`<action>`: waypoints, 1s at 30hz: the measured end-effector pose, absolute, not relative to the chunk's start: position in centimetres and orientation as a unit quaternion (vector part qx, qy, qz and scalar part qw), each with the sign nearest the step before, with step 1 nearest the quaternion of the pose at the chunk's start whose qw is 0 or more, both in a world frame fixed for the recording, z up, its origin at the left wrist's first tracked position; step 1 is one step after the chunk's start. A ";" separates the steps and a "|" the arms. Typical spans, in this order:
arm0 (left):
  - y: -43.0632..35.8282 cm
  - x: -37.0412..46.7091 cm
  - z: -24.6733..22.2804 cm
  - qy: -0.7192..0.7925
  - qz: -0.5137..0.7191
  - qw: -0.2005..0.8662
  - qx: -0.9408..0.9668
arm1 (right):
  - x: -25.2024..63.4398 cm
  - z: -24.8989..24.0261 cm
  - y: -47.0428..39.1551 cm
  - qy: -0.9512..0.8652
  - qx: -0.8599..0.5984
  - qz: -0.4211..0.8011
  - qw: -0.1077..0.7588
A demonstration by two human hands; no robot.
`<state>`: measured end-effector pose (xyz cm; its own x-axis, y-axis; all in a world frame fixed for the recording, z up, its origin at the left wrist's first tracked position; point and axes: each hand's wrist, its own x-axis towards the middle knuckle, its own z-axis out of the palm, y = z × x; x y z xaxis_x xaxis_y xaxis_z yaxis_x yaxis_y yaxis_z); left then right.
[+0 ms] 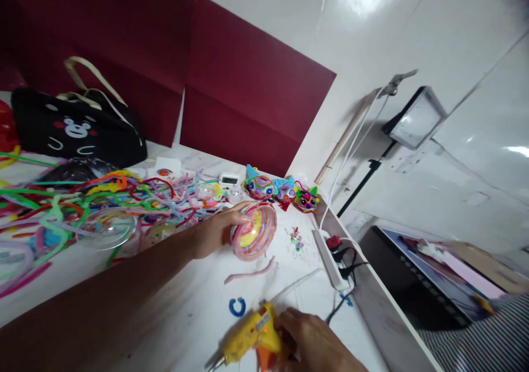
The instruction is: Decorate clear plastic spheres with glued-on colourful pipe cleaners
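Note:
My left hand (pixel 215 232) grips the rim of a shallow round bowl-like shell (pixel 256 234), its inside showing bands of pink, red, yellow and blue. The shell is tilted above the white tabletop. Lower down, my right hand (pixel 312 336) is closed around the handle of a yellow glue gun (pixel 252 333). Its orange trigger (pixel 265 356) shows below, a small red light glows on its side, and its metal nozzle points to the lower left. Between the hands lie a pink pipe cleaner (pixel 250 273) and a curled blue pipe cleaner piece (pixel 237 307).
Tangled pipe cleaners (pixel 82 195) and a clear dome (pixel 109 228) cover the left. Colourful animal-head ornaments (pixel 260 186) stand at the back beside a small digital display (pixel 228 179). A power strip (pixel 330 259) with cables runs along the right edge. A black bag (pixel 78 127) stands back left.

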<state>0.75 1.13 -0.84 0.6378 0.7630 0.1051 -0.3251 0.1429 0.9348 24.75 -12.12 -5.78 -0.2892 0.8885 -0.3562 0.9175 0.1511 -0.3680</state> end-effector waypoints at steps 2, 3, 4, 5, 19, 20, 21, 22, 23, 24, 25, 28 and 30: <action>1.3 0.9 -0.9 0.184 0.369 0.751 0.515 | 24.6 -6.3 -12.0 0.762 0.594 -0.255 0.039; 1.4 0.9 -1.0 0.180 0.368 0.761 0.503 | 24.6 -6.4 -11.9 0.761 0.598 -0.249 0.040; 1.5 1.0 -1.0 0.180 0.366 0.768 0.493 | 24.5 -6.4 -11.9 0.759 0.603 -0.243 0.040; 1.6 1.0 -1.0 0.183 0.363 0.775 0.485 | 24.5 -6.4 -11.9 0.757 0.606 -0.242 0.039; -0.5 -0.5 -0.7 0.279 0.366 0.808 0.369 | 24.6 -7.1 -12.5 0.723 0.625 -0.290 -0.042; -0.5 -0.6 -0.8 0.280 0.365 0.808 0.368 | 24.6 -7.2 -12.5 0.723 0.626 -0.289 -0.043; -0.5 -0.8 -1.0 0.276 0.363 0.810 0.369 | 24.6 -7.2 -12.5 0.723 0.627 -0.287 -0.043; -0.5 -0.9 -1.1 0.271 0.361 0.812 0.371 | 24.5 -7.2 -12.5 0.724 0.627 -0.284 -0.042; -0.5 -1.0 -1.3 0.265 0.359 0.814 0.373 | 24.5 -7.2 -12.5 0.725 0.627 -0.282 -0.043; -0.5 -1.1 -1.5 0.261 0.356 0.816 0.374 | 24.4 -7.2 -12.5 0.727 0.626 -0.280 -0.043; -0.5 -1.2 -1.7 0.262 0.354 0.817 0.373 | 24.4 -7.2 -12.6 0.727 0.625 -0.279 -0.045; -0.5 -1.4 -2.1 0.285 0.353 0.810 0.370 | 24.4 -7.5 -12.6 0.722 0.628 -0.287 -0.049; -0.6 -1.6 -2.4 0.296 0.358 0.804 0.371 | 24.5 -7.8 -12.7 0.716 0.632 -0.291 -0.055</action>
